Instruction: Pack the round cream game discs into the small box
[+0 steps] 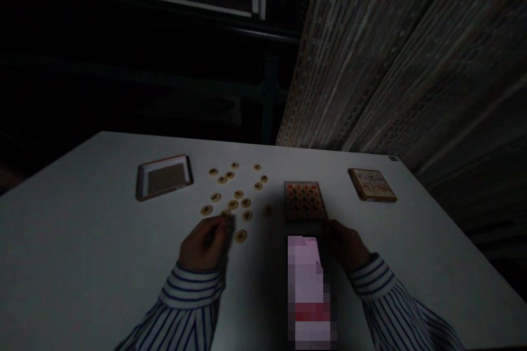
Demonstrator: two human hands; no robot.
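My left hand (203, 242) is curled over the left part of the table, thumb and fingertips together at a round wooden Chinese chess piece (225, 213), which they partly cover. Around it lie several more pieces with dark characters, among them one piece (241, 236) just to the right of the hand. My right hand (348, 242) is closed, its fingertips at the near right corner of a small square box (305, 220). Rows of pieces with red characters fill this box. Dim light hides the exact grip of both hands.
A lit phone (310, 285), its screen blurred out, lies between my forearms. An open shallow tray or lid (162, 193) rests at the left. A flat printed box (373, 185) is on the right of the white table (82, 241). Behind hangs a curtain (349, 55).
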